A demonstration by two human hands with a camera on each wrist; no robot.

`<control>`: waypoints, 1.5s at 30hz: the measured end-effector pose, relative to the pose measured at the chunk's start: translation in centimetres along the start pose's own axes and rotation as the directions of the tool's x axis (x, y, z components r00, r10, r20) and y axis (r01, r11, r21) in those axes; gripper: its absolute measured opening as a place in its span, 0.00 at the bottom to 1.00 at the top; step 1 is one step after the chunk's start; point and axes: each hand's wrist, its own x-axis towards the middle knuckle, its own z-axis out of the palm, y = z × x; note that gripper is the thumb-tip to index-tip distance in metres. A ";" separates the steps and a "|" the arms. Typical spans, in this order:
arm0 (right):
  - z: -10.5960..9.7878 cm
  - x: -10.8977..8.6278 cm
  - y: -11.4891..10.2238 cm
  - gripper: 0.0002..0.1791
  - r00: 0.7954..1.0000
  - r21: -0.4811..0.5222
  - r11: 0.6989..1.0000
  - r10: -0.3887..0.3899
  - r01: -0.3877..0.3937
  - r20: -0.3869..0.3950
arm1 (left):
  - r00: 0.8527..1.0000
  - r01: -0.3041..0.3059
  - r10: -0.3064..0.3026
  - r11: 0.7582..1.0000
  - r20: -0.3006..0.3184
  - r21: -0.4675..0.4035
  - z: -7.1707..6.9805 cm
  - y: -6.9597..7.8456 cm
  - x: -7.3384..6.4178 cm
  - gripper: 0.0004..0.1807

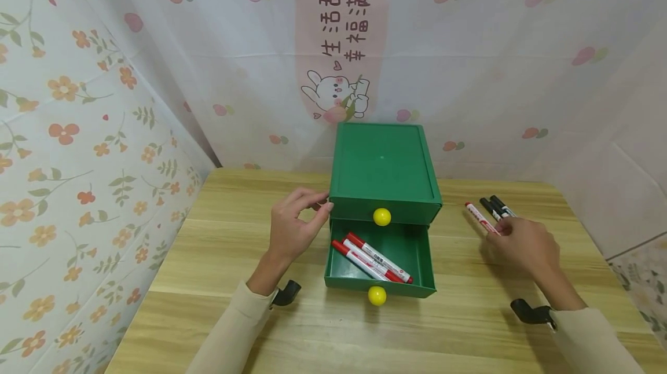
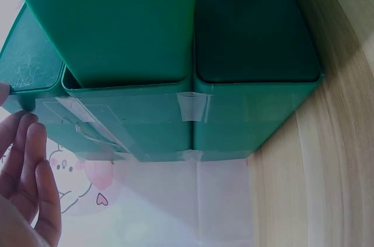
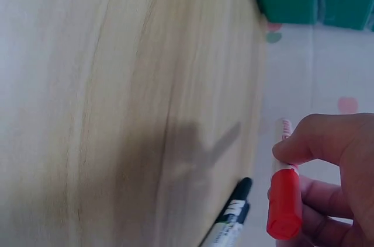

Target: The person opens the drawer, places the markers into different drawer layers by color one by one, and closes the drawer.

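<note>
A green drawer cabinet [image 1: 385,160] with yellow knobs stands on the table, and one drawer [image 1: 333,282] is pulled out below the top one. Inside lie several red-capped white markers [image 1: 372,261]. My left hand [image 1: 294,220] is at the cabinet's upper left front corner, thumb and fingertips against it; fingers [image 2: 35,142] look fairly straight in the left wrist view. Over the table's right side, my right hand [image 1: 528,246] pinches a red-capped whiteboard marker [image 3: 284,200] between thumb and fingers. Two black-capped markers [image 1: 497,206] lie just beyond that hand.
Clear tape [image 2: 193,107] runs along the cabinet's side, joining its stacked units. Behind the wooden table [image 1: 234,200] hangs a printed curtain [image 1: 250,73]; a floral cloth [image 1: 78,160] borders the left. A black wrist mount [image 1: 531,311] sits on each sleeve.
</note>
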 end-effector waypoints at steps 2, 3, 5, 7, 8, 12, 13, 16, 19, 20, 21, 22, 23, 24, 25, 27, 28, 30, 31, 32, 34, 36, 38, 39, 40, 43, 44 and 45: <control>-0.3 -0.4 -0.3 0.16 1.000 -0.006 1.000 -0.017 0.017 -0.015 | 1.000 -0.002 0.002 1.000 0.000 -0.003 0.0 0.0 0.0 0.11; -0.4 -0.6 -0.5 0.15 0.999 -0.009 1.000 -0.025 0.025 -0.021 | 1.000 -0.003 0.003 1.000 0.000 -0.003 0.0 0.0 0.0 0.11; -0.8 -1.0 -0.8 0.16 0.999 -0.016 0.999 -0.042 0.041 -0.031 | 1.000 -0.004 0.004 1.000 0.000 0.000 0.0 0.0 0.0 0.11; -1.2 -1.5 -1.2 0.17 0.998 -0.021 0.998 -0.054 0.054 -0.035 | 1.000 -0.003 0.003 1.000 0.002 0.001 -0.1 0.0 -0.1 0.11; -1.5 -1.7 -1.4 0.17 0.997 -0.024 0.998 -0.063 0.062 -0.036 | 1.000 -0.002 0.002 1.000 0.002 0.003 -0.1 0.0 -0.1 0.11; -2.4 -2.7 -2.5 0.17 0.992 -0.033 0.994 -0.106 0.104 -0.064 | 1.000 0.003 -0.003 1.000 0.003 0.000 0.0 -0.1 -0.1 0.11; -2.6 -3.0 -2.8 0.16 0.990 -0.034 0.992 -0.120 0.118 -0.073 | 1.000 0.003 -0.003 1.000 0.002 -0.001 0.0 -0.1 -0.1 0.11; -3.2 -3.8 -3.6 0.12 0.984 -0.042 0.988 -0.154 0.151 -0.093 | 1.000 0.000 0.000 1.000 -0.001 -0.004 0.1 -0.2 -0.1 0.11; -3.7 -4.6 -4.6 0.10 0.975 -0.065 0.980 -0.196 0.189 -0.110 | 1.000 -0.007 0.007 1.000 -0.003 -0.005 0.1 -0.2 -0.1 0.11; -3.9 -4.9 -4.9 0.09 0.971 -0.075 0.977 -0.209 0.202 -0.116 | 1.000 -0.006 0.006 1.000 -0.003 -0.007 0.1 -0.2 -0.1 0.11; -4.1 -5.2 -5.2 0.09 0.967 -0.089 0.973 -0.224 0.214 -0.125 | 1.000 -0.008 0.008 1.000 -0.004 -0.008 0.1 -0.2 -0.1 0.11; -4.3 -5.5 -5.6 0.08 0.962 -0.103 0.968 -0.239 0.227 -0.131 | 1.000 -0.008 0.008 1.000 -0.004 -0.011 0.1 -0.2 -0.1 0.11; -4.4 -5.8 -5.9 0.08 0.957 -0.115 0.964 -0.254 0.239 -0.140 | 1.000 -0.009 0.009 1.000 -0.004 -0.012 0.1 -0.2 -0.1 0.11; -4.6 -6.1 -6.3 0.08 0.953 -0.126 0.960 -0.266 0.248 -0.145 | 1.000 -0.009 0.009 1.000 -0.004 -0.013 0.1 -0.2 -0.1 0.11; -4.9 -6.4 -6.7 0.08 0.951 -0.134 0.958 -0.274 0.256 -0.144 | 1.000 -0.009 0.009 1.000 -0.004 -0.015 0.1 -0.2 -0.1 0.11; -5.3 -7.0 -7.4 0.09 0.947 -0.152 0.952 -0.287 0.265 -0.142 | 1.000 -0.009 0.009 1.000 -0.004 -0.017 0.1 -0.2 -0.1 0.11; -5.5 -7.3 -7.8 0.09 0.946 -0.160 0.949 -0.293 0.270 -0.140 | 1.000 -0.005 0.005 1.000 -0.004 -0.019 0.1 -0.2 -0.1 0.11; -5.9 -7.8 -8.6 0.11 0.945 -0.173 0.945 -0.301 0.277 -0.128 | 1.000 -0.004 0.004 1.000 -0.005 -0.017 0.2 -0.2 -0.1 0.11; -6.1 -8.0 -9.0 0.11 0.943 -0.182 0.942 -0.308 0.284 -0.126 | 1.000 -0.004 0.003 1.000 -0.005 -0.016 0.2 -0.3 -0.2 0.11; -6.3 -8.3 -9.4 0.11 0.940 -0.193 0.937 -0.318 0.291 -0.126 | 1.000 -0.002 0.002 1.000 -0.004 -0.015 0.2 -0.3 -0.2 0.11; -6.5 -8.8 -10.3 0.11 0.926 -0.212 0.924 -0.351 0.319 -0.137 | 1.000 0.000 0.000 1.000 -0.004 -0.013 0.2 -0.4 -0.2 0.11; -6.8 -9.2 -11.1 0.11 0.909 -0.225 0.910 -0.388 0.349 -0.156 | 1.000 0.000 0.000 1.000 -0.004 -0.013 0.2 -0.4 -0.2 0.11; -6.9 -9.5 -11.9 0.11 0.889 -0.237 0.895 -0.422 0.378 -0.176 | 1.000 -0.002 0.001 1.000 -0.006 -0.016 0.2 -0.4 -0.2 0.11; -6.9 -9.6 -12.4 0.11 0.880 -0.243 0.888 -0.438 0.391 -0.183 | 1.000 -0.003 0.003 1.000 -0.006 -0.017 0.2 -0.4 -0.2 0.11; -6.9 -9.6 -12.8 0.11 0.874 -0.243 0.882 -0.450 0.403 -0.183 | 1.000 -0.006 0.006 1.000 -0.007 -0.017 0.2 -0.4 -0.2 0.11; -6.9 -9.6 -14.0 0.11 0.863 -0.245 0.868 -0.477 0.432 -0.168 | 1.000 -0.009 0.009 1.000 -0.008 -0.023 0.3 -0.4 -0.2 0.10; -6.9 -9.5 -14.5 0.10 0.857 -0.247 0.861 -0.489 0.445 -0.160 | 1.000 -0.008 0.008 1.000 -0.007 -0.022 0.3 -0.4 -0.2 0.10; -6.9 -9.4 -14.9 0.10 0.849 -0.251 0.852 -0.504 0.460 -0.158 | 1.000 -0.007 0.007 1.000 -0.006 -0.022 0.2 -0.4 -0.2 0.10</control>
